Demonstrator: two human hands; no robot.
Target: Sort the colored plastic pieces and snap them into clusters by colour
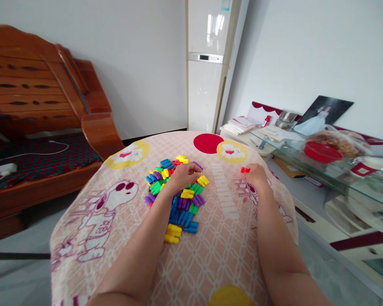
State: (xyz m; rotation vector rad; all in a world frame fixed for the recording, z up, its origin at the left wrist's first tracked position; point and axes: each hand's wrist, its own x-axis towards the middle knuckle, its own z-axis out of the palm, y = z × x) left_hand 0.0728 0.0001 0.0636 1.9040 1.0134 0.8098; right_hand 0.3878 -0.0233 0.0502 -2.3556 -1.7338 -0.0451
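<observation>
Our right hand [258, 175] pinches 1 red piece [245, 170] by its end; shallow grip could drop it. Left hand [184, 173] over piled pieces [187, 194] on surface [207, 263], grip we cannot tell; brushing could scatter them.

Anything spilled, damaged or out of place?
Nothing looks spilled or damaged. A white adapter lies loose on the bench, mildly out of place; the red piece at the right hand is apart from the coloured heap.

Sofa [25, 89] cut off at left, cabinet [347, 246] cropped at right, forearms [130, 255] cropped below.
</observation>
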